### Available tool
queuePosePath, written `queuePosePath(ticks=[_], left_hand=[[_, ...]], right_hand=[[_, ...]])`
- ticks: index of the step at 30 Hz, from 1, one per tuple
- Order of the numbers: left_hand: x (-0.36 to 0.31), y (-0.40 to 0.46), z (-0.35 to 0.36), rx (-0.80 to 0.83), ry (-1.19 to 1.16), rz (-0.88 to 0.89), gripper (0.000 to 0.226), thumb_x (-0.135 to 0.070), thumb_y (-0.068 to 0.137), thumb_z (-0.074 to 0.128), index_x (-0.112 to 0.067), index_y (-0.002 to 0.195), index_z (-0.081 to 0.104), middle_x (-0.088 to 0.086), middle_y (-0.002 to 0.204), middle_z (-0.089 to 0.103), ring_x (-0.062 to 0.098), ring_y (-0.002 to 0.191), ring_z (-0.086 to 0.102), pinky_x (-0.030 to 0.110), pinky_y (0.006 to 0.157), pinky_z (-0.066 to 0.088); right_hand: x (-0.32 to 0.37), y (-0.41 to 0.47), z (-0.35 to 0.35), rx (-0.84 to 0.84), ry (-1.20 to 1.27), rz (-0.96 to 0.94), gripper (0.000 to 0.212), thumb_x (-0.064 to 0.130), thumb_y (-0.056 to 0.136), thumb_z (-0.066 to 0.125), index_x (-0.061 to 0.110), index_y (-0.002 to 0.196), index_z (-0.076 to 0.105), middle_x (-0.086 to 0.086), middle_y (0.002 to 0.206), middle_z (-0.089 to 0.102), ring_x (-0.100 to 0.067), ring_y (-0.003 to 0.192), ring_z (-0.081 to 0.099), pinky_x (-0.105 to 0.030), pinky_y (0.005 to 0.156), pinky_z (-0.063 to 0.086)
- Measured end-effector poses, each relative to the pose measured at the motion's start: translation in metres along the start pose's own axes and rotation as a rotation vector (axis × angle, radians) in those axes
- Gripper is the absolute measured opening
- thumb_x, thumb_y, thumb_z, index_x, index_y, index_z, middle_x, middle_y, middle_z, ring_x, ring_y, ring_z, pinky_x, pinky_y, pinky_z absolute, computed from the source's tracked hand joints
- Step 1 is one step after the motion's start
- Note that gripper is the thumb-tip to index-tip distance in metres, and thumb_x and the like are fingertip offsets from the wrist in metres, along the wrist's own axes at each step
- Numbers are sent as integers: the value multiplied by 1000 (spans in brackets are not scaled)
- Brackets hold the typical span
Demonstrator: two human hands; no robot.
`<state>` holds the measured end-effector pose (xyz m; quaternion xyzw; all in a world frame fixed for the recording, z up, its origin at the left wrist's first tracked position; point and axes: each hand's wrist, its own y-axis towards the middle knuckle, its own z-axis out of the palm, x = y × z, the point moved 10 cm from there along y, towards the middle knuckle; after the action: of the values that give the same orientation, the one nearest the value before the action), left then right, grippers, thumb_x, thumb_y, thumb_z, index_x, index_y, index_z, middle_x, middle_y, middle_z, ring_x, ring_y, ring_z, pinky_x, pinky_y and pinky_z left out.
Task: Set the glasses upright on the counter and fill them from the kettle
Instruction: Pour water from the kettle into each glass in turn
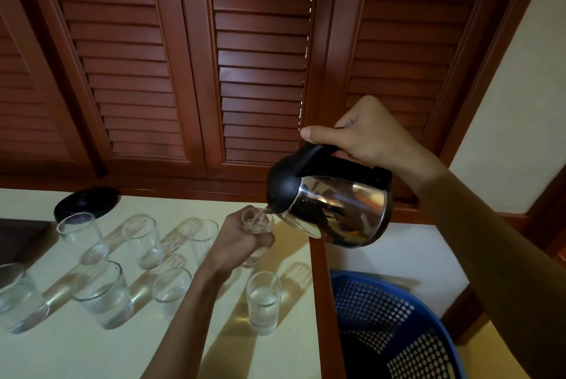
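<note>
Louvred wooden doors fill the wall behind a pale worktop (92, 348), and your task sits at its right end. Your right hand (364, 133) is wrapped round the black handle of the steel kettle (337, 210), which hangs tipped with its spout pointing toward 9 o'clock and slightly down; its long axis, base to lid, runs nearly level from 3 to 9. A thin stream leaves the spout into the held glass (257, 222), which your left hand (239, 243) clasps round the body, upright, mouth toward 12 o'clock, spout just over the rim. From the kettle hand the glass lies at about 8 o'clock, close by; the left hand is the nearer one to every other glass. A filled glass (263, 302) stands at 6 o'clock from the held one, water showing inside. More upright glasses (144, 240) stretch away toward 9 o'clock, some with water, some seemingly dry. The kettle base (85, 201) rests at 10 o'clock, and a blue basket (398, 317) sits off the worktop's edge at 4 o'clock
</note>
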<state>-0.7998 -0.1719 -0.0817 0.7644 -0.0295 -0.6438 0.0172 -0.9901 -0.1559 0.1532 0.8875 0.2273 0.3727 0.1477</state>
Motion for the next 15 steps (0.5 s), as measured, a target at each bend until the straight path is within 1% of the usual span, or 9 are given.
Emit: queuePosePath(ticks=[2, 3, 5, 6, 7, 8, 10, 13, 15], left_hand=[[-3, 2, 0, -2, -40, 1, 37, 0, 61, 75, 2, 97, 67, 9, 80, 70, 18, 72, 65, 28, 64, 52], [-6, 3, -1, -10, -64, 4, 41, -2, 59, 74, 2, 99, 68, 9, 81, 70, 19, 73, 66, 29, 65, 53], [-10, 6, -3, -30, -113, 8, 45, -6, 55, 74, 2, 99, 69, 11, 82, 72, 22, 76, 66, 34, 70, 54], [-13, 8, -4, -36, -134, 9, 45, -7, 54, 74, 2, 98, 69, 12, 84, 72, 25, 77, 67, 36, 73, 54], [-16, 10, -5, -41, -155, 11, 45, -7, 53, 74, 2, 96, 69, 12, 86, 73, 26, 78, 67, 36, 74, 54], [-19, 12, -6, -43, -181, 14, 42, -5, 53, 74, 1, 94, 68, 11, 88, 74, 26, 79, 67, 35, 74, 54], [-26, 14, -5, -38, -224, 29, 39, -2, 53, 73, -6, 91, 68, 5, 88, 76, 22, 78, 68, 30, 69, 54], [-33, 14, -4, -38, -267, 61, 36, 0, 54, 72, -8, 90, 67, 3, 83, 75, 18, 74, 69, 23, 61, 55], [-29, 14, -5, -58, -280, 68, 38, -1, 55, 73, -7, 93, 68, 9, 87, 73, 20, 77, 69, 27, 66, 56]], right_hand=[[-8, -8, -3, -53, 69, -1, 76, 56, 80, 78, -18, 69, 65, -26, 51, 54, -42, 44, 47, -35, 51, 35], [-13, -13, -5, -79, 105, 10, 74, 54, 82, 78, -17, 67, 64, -26, 50, 54, -41, 44, 48, -36, 52, 38], [-28, -25, -11, -151, 182, 68, 67, 47, 86, 77, -10, 55, 59, -11, 43, 50, -24, 37, 45, -32, 50, 40], [-39, -32, -14, -191, 232, 117, 61, 44, 87, 76, -1, 50, 57, -3, 40, 49, -14, 34, 44, -27, 47, 40], [-50, -40, -15, -223, 295, 174, 57, 42, 88, 76, 6, 48, 56, 2, 38, 48, -9, 32, 42, -22, 45, 38], [-62, -47, -14, -248, 363, 229, 54, 42, 88, 76, 11, 48, 56, 3, 38, 48, -9, 31, 41, -19, 42, 37], [-80, -63, -11, -299, 480, 307, 54, 43, 87, 75, 16, 45, 56, 0, 38, 48, -12, 30, 39, -21, 38, 34], [-98, -86, -3, -357, 607, 336, 55, 39, 92, 72, 16, 45, 56, -1, 39, 44, -16, 31, 36, -24, 36, 31], [-111, -102, 3, -402, 653, 379, 54, 38, 92, 71, 5, 51, 58, -2, 40, 43, -17, 32, 35, -25, 37, 31]])
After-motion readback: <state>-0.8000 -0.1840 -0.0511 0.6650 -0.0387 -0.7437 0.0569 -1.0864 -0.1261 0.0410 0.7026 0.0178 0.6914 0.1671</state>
